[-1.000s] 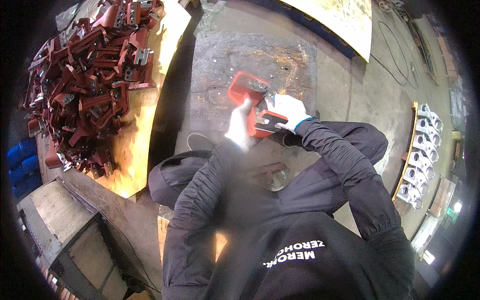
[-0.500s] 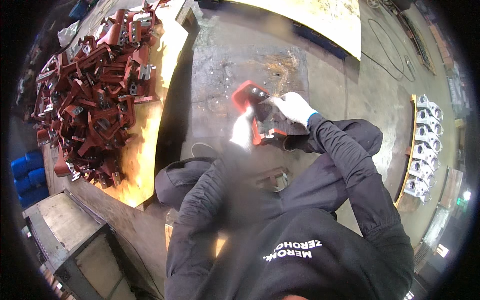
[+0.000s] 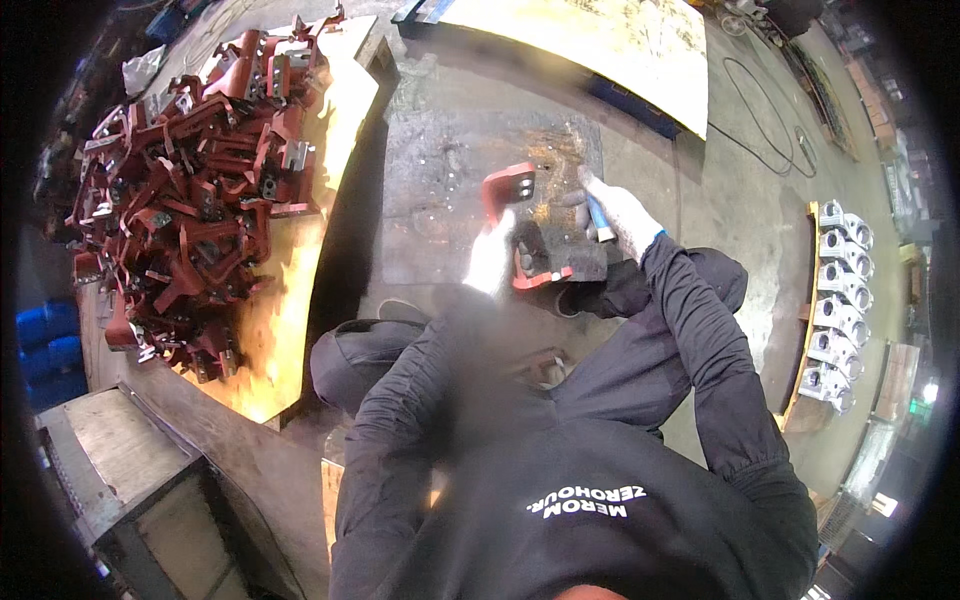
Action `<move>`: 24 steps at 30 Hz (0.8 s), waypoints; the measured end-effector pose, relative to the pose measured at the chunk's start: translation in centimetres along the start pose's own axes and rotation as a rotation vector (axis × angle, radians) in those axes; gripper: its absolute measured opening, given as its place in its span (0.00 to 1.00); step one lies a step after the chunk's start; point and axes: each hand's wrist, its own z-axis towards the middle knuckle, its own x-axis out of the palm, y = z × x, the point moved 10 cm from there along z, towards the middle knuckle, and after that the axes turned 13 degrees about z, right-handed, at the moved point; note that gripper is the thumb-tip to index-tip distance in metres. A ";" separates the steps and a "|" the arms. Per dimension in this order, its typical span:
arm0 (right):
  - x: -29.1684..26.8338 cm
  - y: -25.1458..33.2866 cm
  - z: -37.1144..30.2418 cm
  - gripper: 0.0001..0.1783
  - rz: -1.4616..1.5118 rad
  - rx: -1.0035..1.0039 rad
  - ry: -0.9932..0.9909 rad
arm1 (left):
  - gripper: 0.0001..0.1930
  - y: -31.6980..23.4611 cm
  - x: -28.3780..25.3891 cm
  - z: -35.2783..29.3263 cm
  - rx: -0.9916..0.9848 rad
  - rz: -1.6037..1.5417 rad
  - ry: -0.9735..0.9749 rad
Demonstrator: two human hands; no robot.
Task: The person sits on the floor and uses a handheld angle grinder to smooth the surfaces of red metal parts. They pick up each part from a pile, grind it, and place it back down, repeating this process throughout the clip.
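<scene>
My left hand (image 3: 491, 252), in a white glove with dark fingers, is closed around a red-painted metal bracket (image 3: 508, 186). The bracket is bent into a C shape, with holes in its upper plate; its lower leg sticks out below my fingers. To the right, apart from the bracket, my gloved right hand (image 3: 625, 212) is closed on a slim blue tool with a pale end (image 3: 599, 219). The tool's exact kind does not show, since my fingers cover part of it. Both hands are above a dark stained plate (image 3: 430, 200) on the floor.
At the left, a large heap of red brackets (image 3: 200, 200) lies on a wooden board (image 3: 285, 340). A grey metal cabinet (image 3: 115, 440) stands below it. Another bright board (image 3: 610, 45) is at the far side. Several silver castings (image 3: 835, 305) line a pallet at the right.
My right hand has drawn away from the bracket to the right, and the blue tool in it now shows. The bracket has turned slightly in my left hand.
</scene>
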 end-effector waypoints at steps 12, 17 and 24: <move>7.9 1.6 -5.6 0.21 0.011 -0.241 0.302 | 0.27 -9.0 -2.5 -8.2 0.478 0.647 -0.322; 8.4 -3.7 -6.4 0.20 -0.209 -0.241 0.460 | 0.27 0.1 -0.8 -7.1 -0.004 -0.383 0.109; -0.5 -6.2 -2.1 0.19 -0.594 -0.273 0.203 | 0.21 2.2 2.6 -7.0 -0.057 -0.258 0.122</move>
